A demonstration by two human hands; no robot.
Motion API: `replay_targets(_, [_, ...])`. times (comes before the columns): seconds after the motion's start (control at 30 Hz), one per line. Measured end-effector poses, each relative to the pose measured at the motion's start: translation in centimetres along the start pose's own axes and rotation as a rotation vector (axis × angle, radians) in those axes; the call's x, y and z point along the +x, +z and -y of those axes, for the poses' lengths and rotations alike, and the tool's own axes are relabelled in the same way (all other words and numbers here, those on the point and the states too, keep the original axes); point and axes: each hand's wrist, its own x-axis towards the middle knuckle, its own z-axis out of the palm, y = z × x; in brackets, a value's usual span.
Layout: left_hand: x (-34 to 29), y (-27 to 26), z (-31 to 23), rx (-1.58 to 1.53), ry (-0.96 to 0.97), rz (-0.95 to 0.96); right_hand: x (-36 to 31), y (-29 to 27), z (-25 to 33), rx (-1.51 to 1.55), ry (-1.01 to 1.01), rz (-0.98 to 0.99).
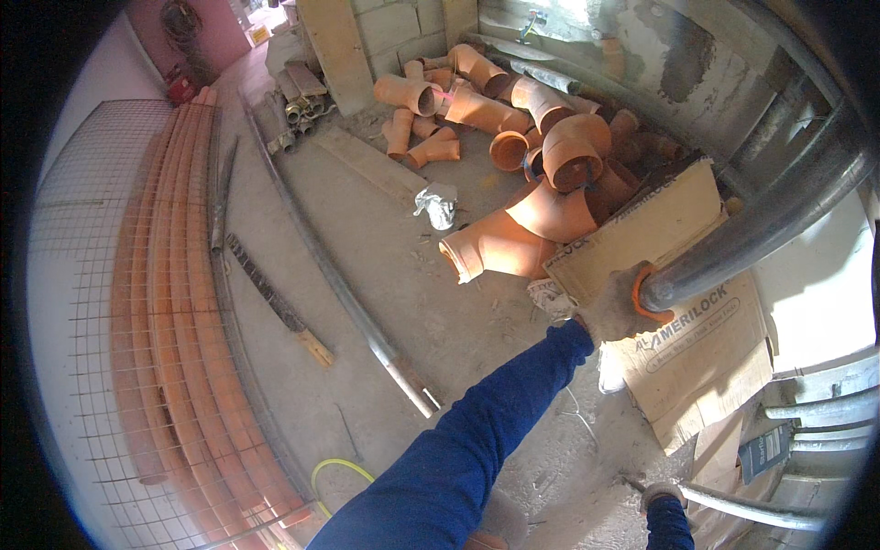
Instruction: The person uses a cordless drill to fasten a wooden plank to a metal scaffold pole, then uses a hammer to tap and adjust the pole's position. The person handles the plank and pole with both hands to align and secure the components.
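Note:
My left hand (pixel 616 305), in a pale work glove, reaches out and is closed at the lower end of a thick dark grey pipe (pixel 770 234). Orange shows around that pipe end, beside the fingers. The pipe slants up toward the right. Lower down, my right hand (pixel 662 496), also gloved, is closed near the floor. A short thin dark thing sticks out to its left, too small to name. A thin grey pipe (pixel 752 510) runs rightward from beside this hand. Flattened cardboard (pixel 692 367) lies under and behind the left hand.
Orange pipe fittings (pixel 486 115) are heaped at the back. Long orange pipes (pixel 183 312) lie at left behind wire mesh (pixel 82 238). A handsaw (pixel 266 289) and a slim grey pipe (pixel 321 261) rest on the floor, along with a crumpled silvery wrapper (pixel 438 205).

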Motion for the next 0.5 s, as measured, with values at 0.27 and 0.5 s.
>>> replay_targets(0.27, [0.07,0.01,0.16,-0.007,-0.029,0.015,0.67,0.20,0.22,-0.035,-0.008,0.011])
replay_targets(0.5, [0.02,-0.26,-0.26,0.010,-0.032,0.017,0.18,-0.19,0.17,-0.021,0.003,0.061])
